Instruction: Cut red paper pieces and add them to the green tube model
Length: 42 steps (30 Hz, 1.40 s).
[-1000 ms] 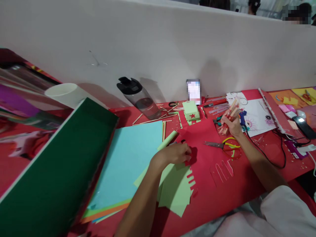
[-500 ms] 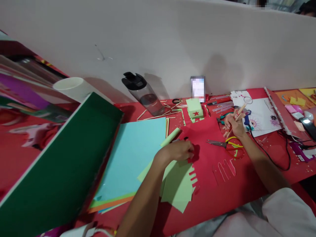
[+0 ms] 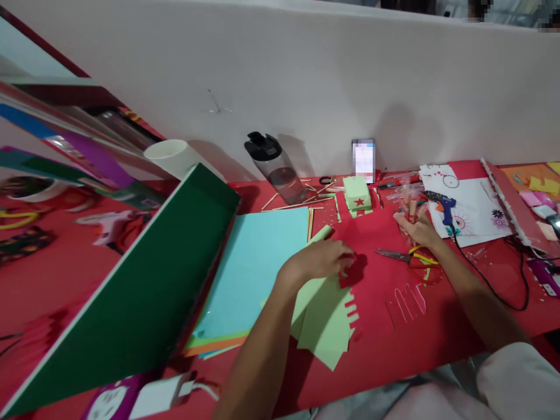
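My left hand (image 3: 321,259) hovers over the left edge of a red paper sheet (image 3: 371,239), fingers loosely bent and apart, with nothing visible in them. Below it lie light green paper pieces (image 3: 324,318), one edge cut into notches. A rolled green strip (image 3: 322,232) is just behind the hand. My right hand (image 3: 417,228) is closed around a bundle of thin pinkish sticks (image 3: 409,204), blurred and pointing upward. In front of that hand, scissors (image 3: 396,255) with yellow and red handles rest on the red paper. A small green box with a red star (image 3: 357,193) stands behind.
Blue paper on a stack (image 3: 258,256) lies left, beside a leaning green board (image 3: 144,297). A water bottle (image 3: 280,172), a white cup (image 3: 170,154) and a phone (image 3: 364,158) stand along the white partition. At right, a blue glue gun (image 3: 444,204) trails its black cord.
The view has swung left, so the table's contents appear farther right. My left hand has lifted slightly, its fingers spreading a little. The sticks in my right hand now point more upright.
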Motion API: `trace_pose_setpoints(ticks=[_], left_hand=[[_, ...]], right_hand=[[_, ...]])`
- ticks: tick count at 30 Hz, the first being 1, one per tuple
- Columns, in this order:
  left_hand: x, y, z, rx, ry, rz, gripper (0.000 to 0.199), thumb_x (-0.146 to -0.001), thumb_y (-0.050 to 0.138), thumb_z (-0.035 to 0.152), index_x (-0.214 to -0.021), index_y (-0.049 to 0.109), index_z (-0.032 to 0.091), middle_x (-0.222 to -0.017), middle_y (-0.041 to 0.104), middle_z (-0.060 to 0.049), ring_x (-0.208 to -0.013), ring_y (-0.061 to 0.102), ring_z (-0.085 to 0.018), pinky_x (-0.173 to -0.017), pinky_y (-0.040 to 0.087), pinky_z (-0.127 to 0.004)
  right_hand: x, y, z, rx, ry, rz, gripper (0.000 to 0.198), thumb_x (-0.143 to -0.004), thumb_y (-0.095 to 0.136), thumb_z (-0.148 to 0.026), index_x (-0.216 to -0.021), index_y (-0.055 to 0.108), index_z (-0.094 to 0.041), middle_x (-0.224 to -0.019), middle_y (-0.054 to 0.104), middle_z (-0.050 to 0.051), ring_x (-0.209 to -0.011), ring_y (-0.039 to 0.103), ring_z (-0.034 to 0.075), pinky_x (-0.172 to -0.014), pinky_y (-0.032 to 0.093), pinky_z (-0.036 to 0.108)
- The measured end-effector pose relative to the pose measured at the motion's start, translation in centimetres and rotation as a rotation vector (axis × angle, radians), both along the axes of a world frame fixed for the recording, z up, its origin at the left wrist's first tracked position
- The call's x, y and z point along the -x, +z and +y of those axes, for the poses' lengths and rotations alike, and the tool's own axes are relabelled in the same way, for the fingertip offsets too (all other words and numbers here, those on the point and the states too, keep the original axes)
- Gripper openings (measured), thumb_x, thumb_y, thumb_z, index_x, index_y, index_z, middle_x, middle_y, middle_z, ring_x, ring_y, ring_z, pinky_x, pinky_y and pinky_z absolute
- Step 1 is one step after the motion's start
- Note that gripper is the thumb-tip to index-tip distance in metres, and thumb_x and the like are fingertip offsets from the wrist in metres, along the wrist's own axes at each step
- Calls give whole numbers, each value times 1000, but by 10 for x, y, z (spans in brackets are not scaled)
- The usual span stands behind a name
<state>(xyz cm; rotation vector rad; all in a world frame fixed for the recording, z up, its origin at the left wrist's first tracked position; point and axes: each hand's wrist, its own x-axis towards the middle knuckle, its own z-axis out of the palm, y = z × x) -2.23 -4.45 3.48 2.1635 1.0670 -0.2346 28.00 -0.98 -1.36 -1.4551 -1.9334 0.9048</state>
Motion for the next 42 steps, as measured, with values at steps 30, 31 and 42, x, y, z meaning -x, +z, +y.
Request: trace_pose_setpoints(ticks=[30, 31, 42], left_hand=[[-54, -9, -6, -405, 369, -19, 36, -113, 27, 32, -133, 53, 16, -112, 75, -17, -102, 72, -32, -91, 49, -40], [-55, -11, -4, -413, 359, 30, 39, -113, 26, 32, -138, 50, 15, -110, 76, -17, -100, 73, -33, -90, 49, -40], [-9, -7, 18, -481, 429, 75, 39, -113, 26, 34, -130, 55, 17, -105, 75, -15, -99, 72, -34, -82, 46, -36]], right_hand=[[81, 38, -23, -118, 264, -887, 28, -99, 61, -36, -108, 81, -18, -98, 80, 22, -98, 76, 36, -84, 50, 39], [80, 39, -24, -119, 283, -893, 32, -101, 60, -40, -107, 80, -17, -97, 80, 22, -97, 76, 36, -83, 49, 39], [18, 52, 0, 40, 415, -378, 33, -99, 62, -52, -109, 73, -22, -108, 79, 9, -98, 72, 28, -83, 51, 34]])
